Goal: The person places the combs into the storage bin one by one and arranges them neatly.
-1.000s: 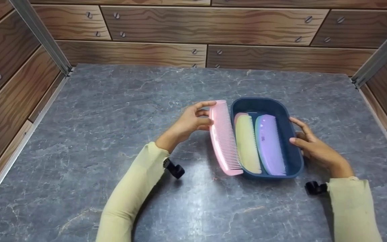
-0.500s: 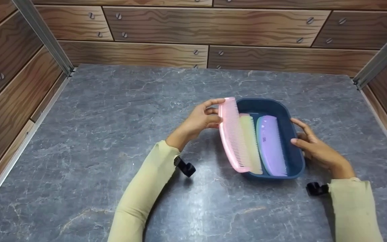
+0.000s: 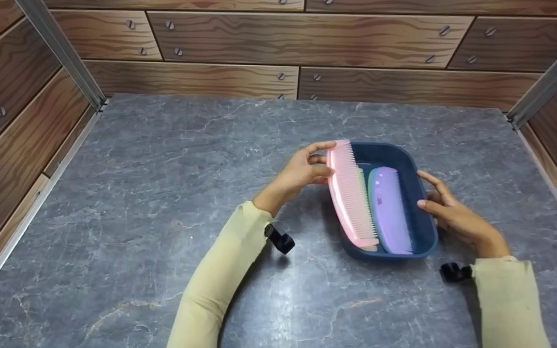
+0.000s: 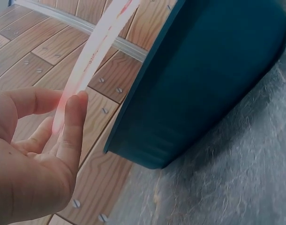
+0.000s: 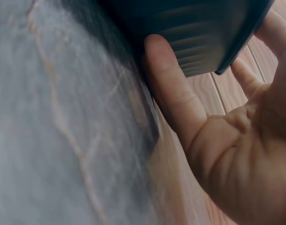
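My left hand pinches a long pink comb by its spine, near the far end. The comb slants over the left side of a dark blue tub, teeth facing right. In the left wrist view, thumb and fingers squeeze the comb edge beside the tub's outer wall. Inside the tub lies a purple comb over a teal one; a pale yellow comb is mostly hidden under the pink one. My right hand touches the tub's right side with extended thumb and fingers.
The tub stands on a grey marbled tabletop, right of the middle. Wood-patterned panels with metal corner posts enclose the back and sides. A black wrist camera sits on the left cuff, another on the right.
My left hand has carried the pink comb rightward from beside the tub to over its left part, covering most of the yellow comb. The right hand and tub have stayed in place.
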{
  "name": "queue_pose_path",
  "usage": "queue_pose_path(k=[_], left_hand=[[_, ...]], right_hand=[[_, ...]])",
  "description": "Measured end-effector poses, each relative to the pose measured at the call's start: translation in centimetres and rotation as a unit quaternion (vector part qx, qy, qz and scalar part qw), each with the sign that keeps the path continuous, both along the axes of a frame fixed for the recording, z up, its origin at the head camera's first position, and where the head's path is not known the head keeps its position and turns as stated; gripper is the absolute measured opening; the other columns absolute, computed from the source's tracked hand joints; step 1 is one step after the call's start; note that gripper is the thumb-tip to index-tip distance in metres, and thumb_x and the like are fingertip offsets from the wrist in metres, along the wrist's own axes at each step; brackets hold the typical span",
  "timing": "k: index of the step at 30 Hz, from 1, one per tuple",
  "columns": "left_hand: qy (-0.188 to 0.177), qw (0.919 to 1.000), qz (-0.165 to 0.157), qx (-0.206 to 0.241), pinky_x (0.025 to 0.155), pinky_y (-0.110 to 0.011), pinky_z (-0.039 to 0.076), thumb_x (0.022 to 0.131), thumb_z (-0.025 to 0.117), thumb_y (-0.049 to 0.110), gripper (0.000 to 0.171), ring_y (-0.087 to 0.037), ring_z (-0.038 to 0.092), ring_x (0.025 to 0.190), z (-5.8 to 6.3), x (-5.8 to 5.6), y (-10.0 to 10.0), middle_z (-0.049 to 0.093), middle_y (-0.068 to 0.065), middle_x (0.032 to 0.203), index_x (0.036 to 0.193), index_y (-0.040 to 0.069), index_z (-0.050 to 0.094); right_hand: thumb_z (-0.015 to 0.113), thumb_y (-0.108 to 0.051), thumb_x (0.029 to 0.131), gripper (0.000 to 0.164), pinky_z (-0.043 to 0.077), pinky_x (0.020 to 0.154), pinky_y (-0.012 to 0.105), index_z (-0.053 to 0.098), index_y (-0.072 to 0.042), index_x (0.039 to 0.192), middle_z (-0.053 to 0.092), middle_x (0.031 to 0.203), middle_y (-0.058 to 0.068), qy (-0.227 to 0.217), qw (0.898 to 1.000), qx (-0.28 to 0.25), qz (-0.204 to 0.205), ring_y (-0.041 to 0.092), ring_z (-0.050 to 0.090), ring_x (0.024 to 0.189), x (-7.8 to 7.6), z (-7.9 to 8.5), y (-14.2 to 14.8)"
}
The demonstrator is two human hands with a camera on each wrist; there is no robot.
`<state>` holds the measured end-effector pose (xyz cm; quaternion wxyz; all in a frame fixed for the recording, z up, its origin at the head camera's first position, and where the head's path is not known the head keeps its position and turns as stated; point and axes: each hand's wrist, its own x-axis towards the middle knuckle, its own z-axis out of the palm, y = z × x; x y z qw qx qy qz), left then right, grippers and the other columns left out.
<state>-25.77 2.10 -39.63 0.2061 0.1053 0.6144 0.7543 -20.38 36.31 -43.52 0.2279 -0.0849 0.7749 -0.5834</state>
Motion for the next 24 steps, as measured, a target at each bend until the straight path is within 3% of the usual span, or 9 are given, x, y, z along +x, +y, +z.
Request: queue_pose_path(k=[14,24], left_hand=[[0.008,0.9999,-0.003,-0.015,0.065,-0.026,0.055,0.082,0.056,-0.014,0.068,-0.015,0.062,0.078,-0.4,-0.6,1.1,0.058,-0.006,0.095,0.143,0.013,0.042],[0.017,0.9990,-0.020,-0.036,0.063,-0.024,0.054,0.082,0.056,-0.018,0.073,-0.014,0.059,0.076,-0.2,-1.4,2.1,0.057,-0.006,0.092,0.146,0.012,0.038]], right_hand=[[0.043,-0.017,0.103,0.064,0.056,0.079,0.035,0.007,-0.037,0.153,0.040,0.122,0.014,0.015,0.999,-0.028,0.011,0.013,0.062,0.099,0.0,-0.1,0.3],[0.043,-0.018,0.103,0.064,0.056,0.080,0.036,0.007,-0.037,0.152,0.040,0.123,0.014,0.011,0.999,-0.030,0.010,0.013,0.062,0.101,0.0,-0.1,0.3]])
